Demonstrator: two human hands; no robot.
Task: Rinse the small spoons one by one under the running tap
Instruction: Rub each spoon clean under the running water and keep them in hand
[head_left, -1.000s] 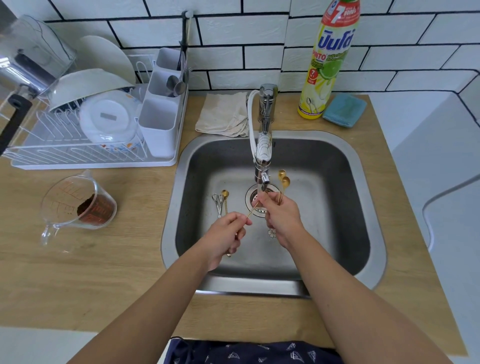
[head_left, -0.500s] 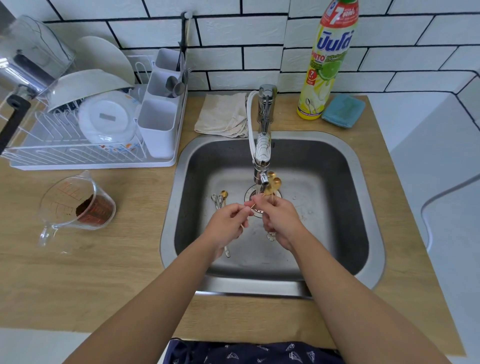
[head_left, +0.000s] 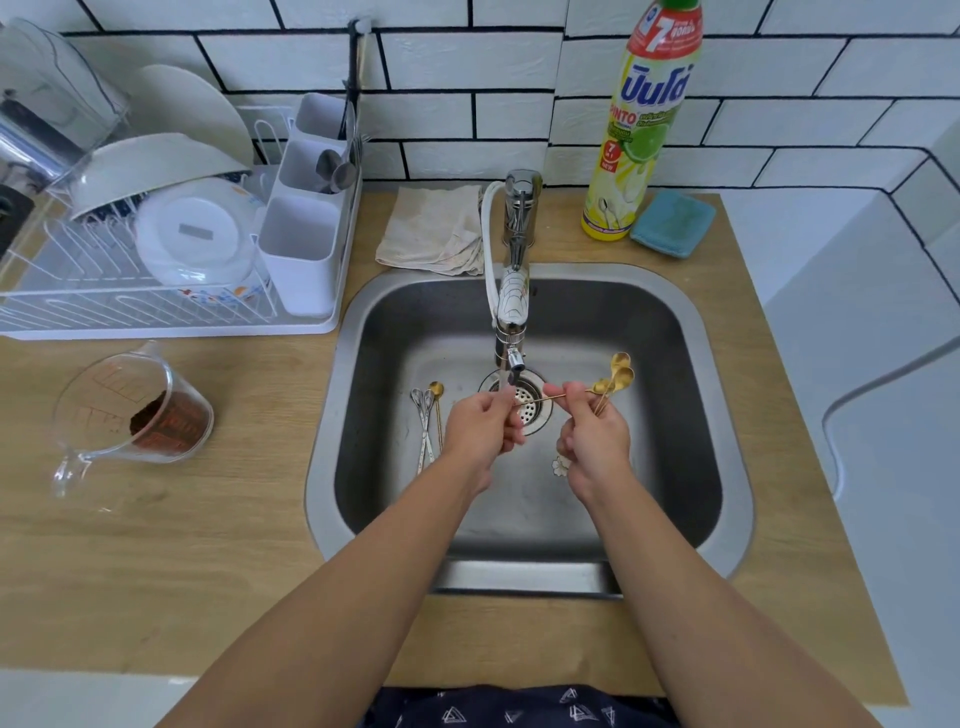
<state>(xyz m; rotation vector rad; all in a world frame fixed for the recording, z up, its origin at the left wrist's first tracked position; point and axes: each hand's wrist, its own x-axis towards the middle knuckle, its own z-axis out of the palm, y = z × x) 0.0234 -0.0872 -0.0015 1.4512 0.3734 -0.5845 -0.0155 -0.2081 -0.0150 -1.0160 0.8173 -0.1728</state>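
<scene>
Since half a second ago our right hand (head_left: 597, 441) has swung its gold spoons (head_left: 615, 376) away from the tap (head_left: 511, 332), out toward three o'clock of the spout, and one spoon handle now stretches level between both hands. The counter (head_left: 208, 545) holds the sink (head_left: 727, 467) at centre, with a rack (head_left: 130, 306) at ten o'clock, a bottle (head_left: 639, 130) at one o'clock and a cup (head_left: 135, 410) at nine o'clock. In the sink our left hand (head_left: 480, 431) pinches the handle end under the spout; our right hand is closed around the gold spoons, bowls up. More spoons (head_left: 427, 421) lie on the sink floor at nine o'clock of the drain (head_left: 530, 405).
</scene>
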